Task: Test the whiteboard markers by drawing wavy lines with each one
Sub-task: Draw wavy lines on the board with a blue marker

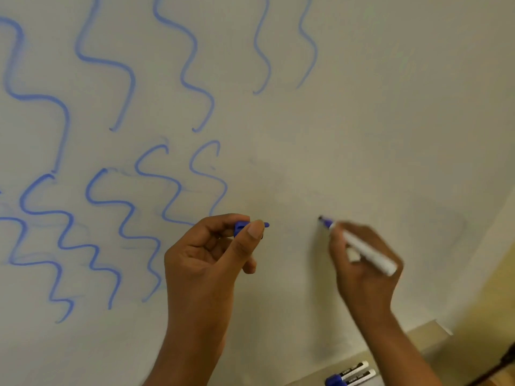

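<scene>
A whiteboard (362, 121) fills the view, covered on its left half with several blue wavy lines (128, 207). My right hand (365, 263) grips an uncapped white-barrelled marker (365, 250), its dark blue tip at or just off the board in a bare patch; the hand is blurred. My left hand (211, 254) pinches the marker's blue cap (242, 227) between thumb and fingers, close to the board beside the lowest wavy lines.
Two capped blue markers (351, 374) lie on the ledge below the board at the bottom edge. The board's right half is bare apart from faint smudges. A yellowish wall or floor shows at the far right.
</scene>
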A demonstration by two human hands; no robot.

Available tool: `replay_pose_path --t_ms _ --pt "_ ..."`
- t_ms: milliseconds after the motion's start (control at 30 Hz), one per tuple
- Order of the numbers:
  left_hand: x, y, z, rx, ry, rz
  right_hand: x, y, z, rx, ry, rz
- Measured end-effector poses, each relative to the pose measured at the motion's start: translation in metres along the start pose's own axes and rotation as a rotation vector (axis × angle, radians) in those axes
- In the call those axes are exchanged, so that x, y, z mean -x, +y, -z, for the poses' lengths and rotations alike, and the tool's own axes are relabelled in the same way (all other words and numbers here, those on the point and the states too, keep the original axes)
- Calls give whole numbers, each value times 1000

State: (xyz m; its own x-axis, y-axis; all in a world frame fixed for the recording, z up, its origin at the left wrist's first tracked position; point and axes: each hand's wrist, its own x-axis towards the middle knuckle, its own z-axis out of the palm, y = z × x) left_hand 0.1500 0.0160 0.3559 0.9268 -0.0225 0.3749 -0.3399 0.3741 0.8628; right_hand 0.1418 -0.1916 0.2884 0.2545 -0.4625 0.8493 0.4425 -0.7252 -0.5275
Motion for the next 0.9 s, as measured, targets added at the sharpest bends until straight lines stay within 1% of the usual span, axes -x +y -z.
replay_pose_path --t_ms 67,100,133,200,233,267,333,367,400,433,500,533,567,633,667,700,767,800,833,900 --pt "1 -3 -1 -7 -19 7 -32 -8 -3 -49 118 -10" --pt "1 -4 -2 -8 -24 14 -45 -16 -7 -57 118 28" --pt "2 -5 -3 -12 -30 21 -53 -26 -13 -29 82 124" --pt "3 -6 -6 -26 -42 21 -62 -42 -21 80 2 400" --pt "3 -6 -7 -29 -45 18 -72 -44 -24 81 7 460" --pt "3 -7 -7 -32 -45 18 -87 -42 -24 33 56 431" --pt "3 -7 -5 -43 -38 19 -117 -41 -21 -131 216 234" --pt "3 -7 -4 -50 -36 21 -126 -42 -20 -182 265 161" --pt "3 -7 -4 -54 -36 24 -126 -44 -21 -181 266 155" --pt "4 -6 -4 -51 -35 27 -120 -46 -23 -143 221 210" --pt "3 -6 -4 -34 -25 35 -95 -44 -25 -14 73 366" --pt "3 -6 -3 -30 -18 39 -85 -38 -23 36 52 405" --pt "3 -7 -2 -33 -13 42 -80 -28 -20 44 88 365" --pt "3 -7 0 -51 -11 45 -71 -14 -15 -69 215 137" --pt "3 -7 0 -55 -11 46 -65 -11 -12 -96 247 85" --pt "3 -8 0 -59 -11 46 -56 -10 -12 -60 224 96" --pt "2 -9 -2 -66 -19 46 -32 -9 -12 85 62 221" --pt "1 -10 -4 -67 -26 46 -23 -5 -10 115 7 271" --pt "1 -12 -5 -66 -32 48 -19 0 -6 120 5 255" --pt "0 -13 -6 -65 -35 50 -11 11 2 74 95 94"
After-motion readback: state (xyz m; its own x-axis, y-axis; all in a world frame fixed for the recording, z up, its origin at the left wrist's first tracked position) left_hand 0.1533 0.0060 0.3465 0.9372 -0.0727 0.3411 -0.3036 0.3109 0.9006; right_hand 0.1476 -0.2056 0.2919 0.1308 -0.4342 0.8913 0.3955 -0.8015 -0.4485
